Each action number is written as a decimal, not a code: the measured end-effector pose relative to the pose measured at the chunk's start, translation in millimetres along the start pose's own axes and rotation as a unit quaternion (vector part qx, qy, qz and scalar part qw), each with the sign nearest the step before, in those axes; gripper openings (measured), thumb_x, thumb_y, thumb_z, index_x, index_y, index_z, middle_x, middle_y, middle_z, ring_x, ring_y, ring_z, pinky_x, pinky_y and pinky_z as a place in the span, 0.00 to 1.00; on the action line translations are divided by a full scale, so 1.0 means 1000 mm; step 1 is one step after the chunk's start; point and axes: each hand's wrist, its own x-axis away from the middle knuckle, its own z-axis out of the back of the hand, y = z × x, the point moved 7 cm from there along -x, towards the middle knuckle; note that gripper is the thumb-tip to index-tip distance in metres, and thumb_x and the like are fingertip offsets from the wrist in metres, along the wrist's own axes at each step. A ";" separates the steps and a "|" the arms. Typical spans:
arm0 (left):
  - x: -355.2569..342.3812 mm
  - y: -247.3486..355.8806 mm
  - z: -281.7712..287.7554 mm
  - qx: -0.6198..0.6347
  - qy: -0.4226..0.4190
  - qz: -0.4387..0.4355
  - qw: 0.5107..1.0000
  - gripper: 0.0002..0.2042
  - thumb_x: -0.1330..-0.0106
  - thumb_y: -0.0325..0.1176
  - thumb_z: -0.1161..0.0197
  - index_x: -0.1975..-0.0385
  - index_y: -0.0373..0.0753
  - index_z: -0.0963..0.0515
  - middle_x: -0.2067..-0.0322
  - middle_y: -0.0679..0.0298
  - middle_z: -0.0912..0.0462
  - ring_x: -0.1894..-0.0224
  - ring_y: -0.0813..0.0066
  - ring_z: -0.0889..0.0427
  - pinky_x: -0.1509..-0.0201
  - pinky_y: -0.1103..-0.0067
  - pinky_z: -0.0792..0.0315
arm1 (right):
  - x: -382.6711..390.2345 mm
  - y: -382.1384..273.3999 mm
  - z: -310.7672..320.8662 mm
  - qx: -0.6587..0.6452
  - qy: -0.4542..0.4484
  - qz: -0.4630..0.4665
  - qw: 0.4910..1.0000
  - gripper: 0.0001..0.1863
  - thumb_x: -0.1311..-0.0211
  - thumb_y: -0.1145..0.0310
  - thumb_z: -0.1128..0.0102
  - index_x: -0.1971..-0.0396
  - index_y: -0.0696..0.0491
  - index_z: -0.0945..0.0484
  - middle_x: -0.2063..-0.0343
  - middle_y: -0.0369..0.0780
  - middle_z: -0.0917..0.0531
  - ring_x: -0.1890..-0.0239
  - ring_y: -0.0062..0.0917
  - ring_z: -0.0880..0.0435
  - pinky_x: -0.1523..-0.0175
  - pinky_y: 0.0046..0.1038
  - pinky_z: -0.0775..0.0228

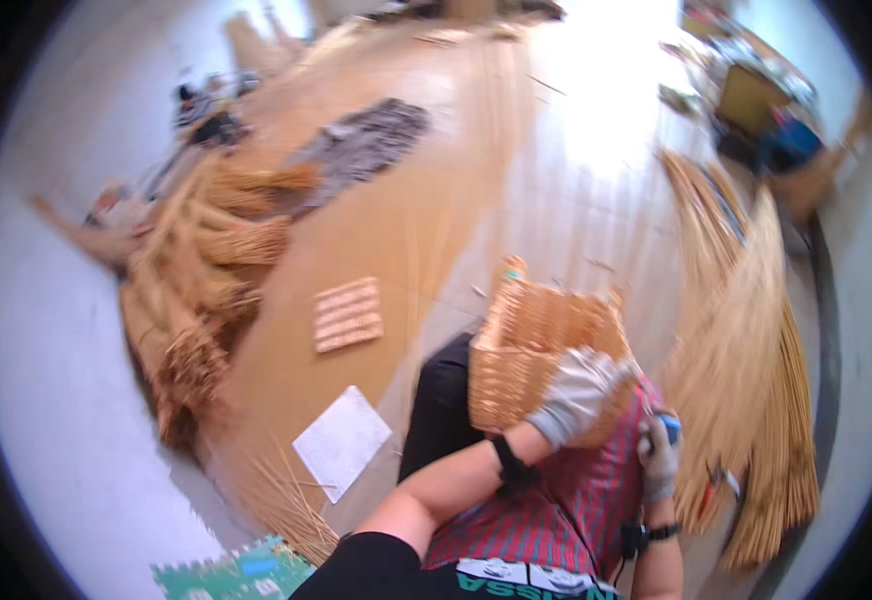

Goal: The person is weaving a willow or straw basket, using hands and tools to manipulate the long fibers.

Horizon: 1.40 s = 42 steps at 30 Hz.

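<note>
A woven wicker basket (511, 380) rests on my lap, over black trousers and red striped cloth (596, 495). My left hand (581, 395), in a pale glove, grips the basket at its near right part; some fingertips are blurred. Beside the basket's right side, my right hand (656, 460), also gloved, is closed on a small blue tool (668, 428) whose type I cannot make out. Red-handled cutters (711, 485) lie on the pale strands to the right.
Long bundles of pale strands (726, 330) lie right, coiled tan bundles (191, 280) left. A woven square (346, 313), white square (341, 440), gray mottled mat (361, 150) and loose rods (296, 500) are on the floor. A green board (221, 575) is lower left; clutter (746, 100) lines the back right wall.
</note>
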 end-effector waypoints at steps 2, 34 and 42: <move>0.004 0.002 0.001 0.000 -0.014 0.002 1.000 0.22 0.33 0.34 0.48 0.38 0.52 0.27 0.63 0.61 0.19 0.58 0.61 0.19 0.56 0.65 0.27 | -0.001 0.004 0.006 0.019 -0.003 0.022 1.000 0.14 0.30 0.69 0.39 0.47 0.51 0.24 0.75 0.34 0.19 0.87 0.10 0.31 0.85 0.12 0.44; 0.126 -0.064 0.113 0.565 0.286 0.152 0.759 0.38 0.22 0.62 0.70 0.86 0.39 0.28 0.78 0.65 0.26 0.72 0.72 0.30 0.52 0.74 0.32 | 0.036 -0.025 0.046 -0.212 0.013 0.044 0.976 0.20 0.23 0.49 0.50 0.46 0.49 0.24 0.71 0.32 0.20 0.73 0.14 0.23 0.68 0.18 0.27; 0.113 -0.031 0.107 0.555 0.251 0.115 0.784 0.40 0.21 0.62 0.75 0.92 0.41 0.37 0.83 0.69 0.36 0.75 0.73 0.36 0.57 0.76 0.38 | 0.070 -0.028 0.062 0.010 0.105 0.102 0.989 0.15 0.25 0.58 0.42 0.51 0.53 0.20 0.60 0.33 0.17 0.59 0.17 0.21 0.49 0.23 0.27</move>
